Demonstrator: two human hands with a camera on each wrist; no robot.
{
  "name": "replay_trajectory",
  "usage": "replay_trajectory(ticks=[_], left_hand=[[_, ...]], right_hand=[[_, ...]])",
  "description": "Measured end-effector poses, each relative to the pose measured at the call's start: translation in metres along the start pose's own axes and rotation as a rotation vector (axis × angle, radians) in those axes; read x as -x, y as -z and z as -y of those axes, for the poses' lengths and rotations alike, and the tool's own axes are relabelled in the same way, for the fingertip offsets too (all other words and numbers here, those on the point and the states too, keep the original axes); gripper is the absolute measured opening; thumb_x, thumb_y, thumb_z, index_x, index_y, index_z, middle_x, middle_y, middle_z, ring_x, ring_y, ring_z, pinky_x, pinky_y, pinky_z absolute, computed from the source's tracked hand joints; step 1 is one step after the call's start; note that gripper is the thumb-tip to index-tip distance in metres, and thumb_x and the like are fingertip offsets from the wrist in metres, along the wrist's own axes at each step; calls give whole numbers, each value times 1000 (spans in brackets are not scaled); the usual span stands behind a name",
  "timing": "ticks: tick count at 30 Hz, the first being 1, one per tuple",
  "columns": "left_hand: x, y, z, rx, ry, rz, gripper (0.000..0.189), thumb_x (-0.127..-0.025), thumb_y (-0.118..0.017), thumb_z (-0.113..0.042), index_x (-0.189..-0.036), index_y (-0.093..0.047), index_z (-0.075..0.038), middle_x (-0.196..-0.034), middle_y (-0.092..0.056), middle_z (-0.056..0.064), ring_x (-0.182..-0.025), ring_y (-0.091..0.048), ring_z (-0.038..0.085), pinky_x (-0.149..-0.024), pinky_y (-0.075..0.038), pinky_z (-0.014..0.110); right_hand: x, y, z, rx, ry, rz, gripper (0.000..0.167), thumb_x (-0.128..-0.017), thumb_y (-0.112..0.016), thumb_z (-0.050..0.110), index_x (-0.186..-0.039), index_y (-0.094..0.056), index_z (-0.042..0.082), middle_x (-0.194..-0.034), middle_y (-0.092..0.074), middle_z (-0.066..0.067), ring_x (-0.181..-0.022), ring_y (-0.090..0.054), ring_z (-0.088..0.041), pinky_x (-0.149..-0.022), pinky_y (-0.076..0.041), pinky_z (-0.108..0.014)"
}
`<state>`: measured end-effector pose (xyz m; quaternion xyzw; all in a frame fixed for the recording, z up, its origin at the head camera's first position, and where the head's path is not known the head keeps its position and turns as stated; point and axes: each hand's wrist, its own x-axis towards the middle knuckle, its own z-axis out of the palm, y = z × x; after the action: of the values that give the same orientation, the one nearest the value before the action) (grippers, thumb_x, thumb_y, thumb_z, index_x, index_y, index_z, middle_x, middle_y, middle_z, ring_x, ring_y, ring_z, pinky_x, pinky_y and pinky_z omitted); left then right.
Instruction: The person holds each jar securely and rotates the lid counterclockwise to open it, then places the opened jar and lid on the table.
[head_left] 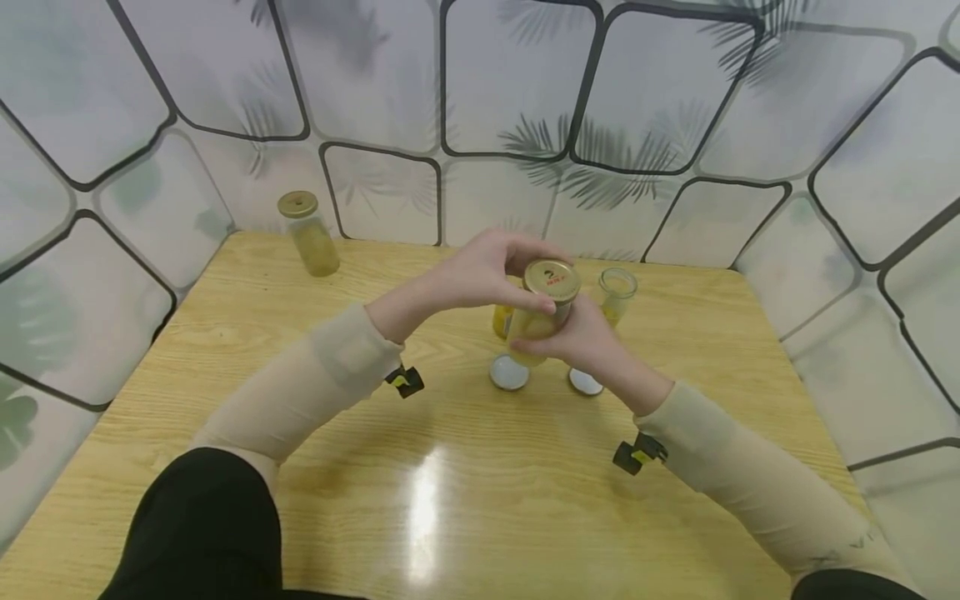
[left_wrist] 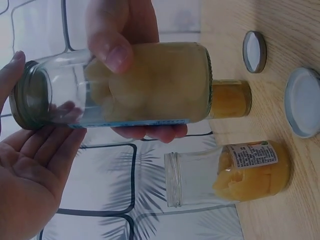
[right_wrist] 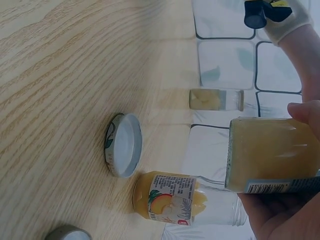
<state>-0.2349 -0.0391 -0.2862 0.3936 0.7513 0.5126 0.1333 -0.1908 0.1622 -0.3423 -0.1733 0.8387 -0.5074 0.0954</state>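
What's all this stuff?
Table: 1, light brown, centre
Walls: 3, pale, patterned, bordering table
Held jar: 1, yellowish, gold-topped, above table
Closed jar: 1, yellowish, gold-topped, back left
Open jars: 2, clear and yellow, on table
Loose lids: 2, white inside, by jars
Sleeves: 2, cream and black, both sides
Wrist cameras: 2, black and yellow, by sleeves
Left hand: 1, bare, at held jar's top
Right hand: 1, bare, around held jar

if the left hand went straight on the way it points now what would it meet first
The gold lid of the held jar; the left hand already has thumb and fingers about it. Beyond, the open jar looks roughly that way, though depth is unclear.
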Motion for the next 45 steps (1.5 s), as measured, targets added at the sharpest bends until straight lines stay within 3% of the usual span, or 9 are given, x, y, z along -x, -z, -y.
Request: replay_trajectory(ticks=[5, 12, 18, 23, 26, 28, 32, 37, 45], left_hand=[[3, -9, -7, -111, 9, -131, 56, -83, -93, -18, -133, -72, -4, -122, -79, 8, -110, -76, 17, -101, -59, 27], [11, -24, -17, -516, -9, -292, 64, -83, -92, -42, -134, -72, -9, -128, -78, 3, -119, -73, 19, -104, -57, 32], [16, -29, -25, -800, -59, -329, 59, -83, -88, -52, -125, -76, -13, -109, -80, -1, -91, -73, 15, -77, -58, 30], [22, -32, -33, -1012, -112, -300, 60, -87, -82, -59, -123, -74, -12, -95, -77, 0, -75, -70, 15, -61, -55, 31], [26, -30, -34, -1010, -149, -250, 60, -92, -80, -49, -133, -70, -6, -112, -79, 6, -91, -76, 20, -72, -62, 33], [28, -26, -33, -988, -178, -211, 60, -95, -79, -41, -140, -66, -3, -129, -76, 12, -110, -77, 25, -88, -64, 36], [32, -17, -29, -945, -272, -154, 55, -99, -76, -30, -144, -64, -2, -148, -66, 14, -133, -67, 30, -108, -58, 42], [35, -12, -25, -911, -389, -154, 41, -98, -78, -21, -136, -72, -5, -143, -69, 12, -132, -68, 28, -107, -58, 41], [35, -7, -30, -944, -418, -183, 32, -95, -80, -22, -125, -79, -12, -130, -76, 6, -118, -76, 20, -95, -63, 37]], right_hand=[[-1, 1, -1, 64, 0, -23, 78, -79, -92, 6, -147, -52, 3, -143, -63, -17, -133, -59, -34, -118, -46, -52], [-2, 1, -1, 149, 38, -28, 73, -81, -91, 11, -144, -55, 5, -145, -63, -14, -135, -58, -33, -115, -47, -52], [-1, 1, -2, 185, 76, -29, 74, -81, -91, 9, -146, -56, 5, -146, -64, -16, -133, -59, -33, -115, -48, -52], [0, 0, -2, 163, 100, -31, 78, -79, -91, 4, -149, -54, 2, -144, -65, -19, -131, -63, -37, -112, -51, -53], [2, 0, -3, 106, 90, -38, 85, -79, -91, 3, -154, -50, 4, -149, -62, -18, -136, -60, -37, -116, -48, -54], [3, 0, -4, 80, 84, -48, 89, -79, -91, 4, -157, -47, 6, -153, -59, -17, -142, -55, -35, -121, -43, -54], [3, 1, -4, 70, 80, -50, 91, -79, -92, 5, -157, -47, 7, -159, -55, -14, -150, -48, -33, -128, -34, -53], [4, 1, -4, 63, 70, -35, 87, -78, -92, 5, -155, -51, 8, -158, -57, -12, -148, -50, -31, -127, -36, -51], [3, 0, -3, 106, 42, -46, 85, -79, -93, 10, -153, -51, 7, -148, -64, -15, -129, -64, -35, -110, -52, -53]])
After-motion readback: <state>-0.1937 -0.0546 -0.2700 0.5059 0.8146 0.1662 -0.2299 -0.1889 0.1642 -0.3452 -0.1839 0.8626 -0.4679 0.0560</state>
